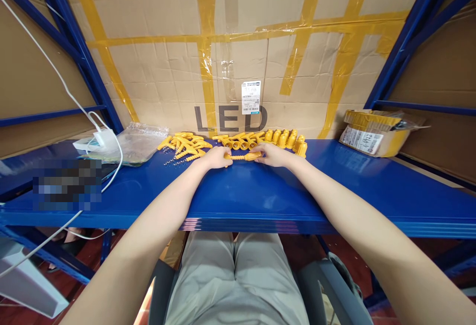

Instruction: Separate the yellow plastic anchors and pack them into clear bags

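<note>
Corkscrew (238, 157) in left hand (217, 157), sleeve (253, 156) in right hand (274, 155), with finished-looking row (244, 144) behind, heaped corkscrews (186, 142) and spare sleeves (283, 140) apparently remaining.

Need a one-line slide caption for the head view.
Left hand and right hand hold opposite ends of a yellow tool over a blue tabletop, more yellow parts nearby.

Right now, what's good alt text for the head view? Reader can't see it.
A person's left hand and right hand hold a yellow plastic piece between them over a blue tabletop. Beyond are piled yellow spiral-tipped pieces, left, and upright yellow pieces, right, before taped cardboard printed "LED".
</note>
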